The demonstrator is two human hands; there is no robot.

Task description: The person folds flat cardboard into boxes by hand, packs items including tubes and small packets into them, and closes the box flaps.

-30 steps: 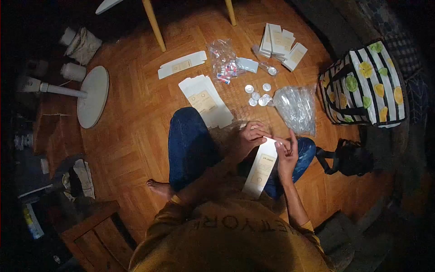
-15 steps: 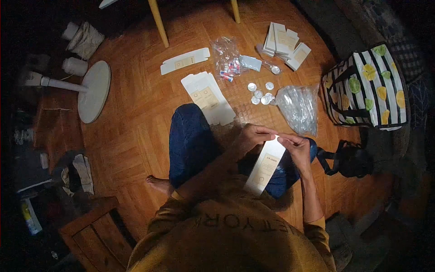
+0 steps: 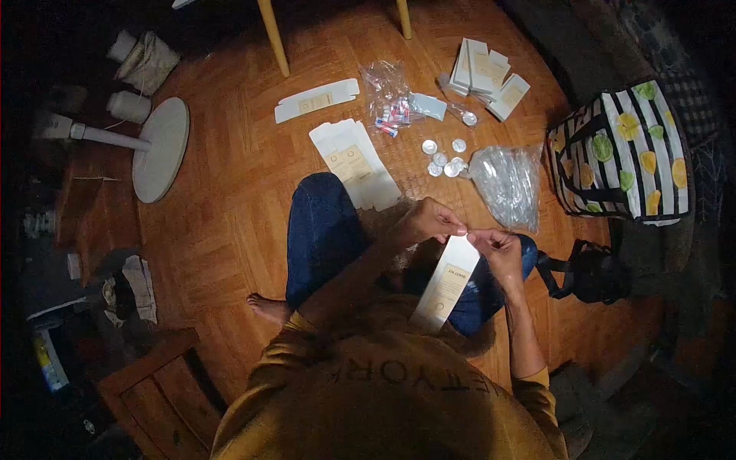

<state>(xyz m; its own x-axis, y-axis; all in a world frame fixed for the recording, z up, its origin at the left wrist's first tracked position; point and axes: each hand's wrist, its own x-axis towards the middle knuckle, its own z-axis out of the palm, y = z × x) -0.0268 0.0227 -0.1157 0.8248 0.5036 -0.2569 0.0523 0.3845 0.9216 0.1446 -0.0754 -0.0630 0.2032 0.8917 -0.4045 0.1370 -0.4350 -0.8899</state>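
Both hands pinch the top end of a long white box point(image 3: 447, 287) with a beige printed panel, which slants down toward my lap. My left hand point(image 3: 431, 222) has thumb and fingers closed at the top left corner. At the top right corner my right hand point(image 3: 497, 251) closes its fingertips, close beside the left ones. Beyond my knee lie flat white cartons point(image 3: 356, 165), with another flat strip point(image 3: 317, 101) behind them. Round silver packets point(image 3: 438, 159) are on the floor ahead, next to a clear bag point(image 3: 507, 184) of more packets.
A clear bag with small red, white and blue tubes point(image 3: 395, 113) lies ahead. White boxes point(image 3: 483, 73) are piled at the back right. A striped fruit-print bag point(image 3: 625, 149) and a black bag point(image 3: 599, 272) stand right; a round white base point(image 3: 161, 149) is left.
My right hand has gone from spread fingers to a pinch at the box's top end. My left hand has closed in beside it. The view has shifted slightly.
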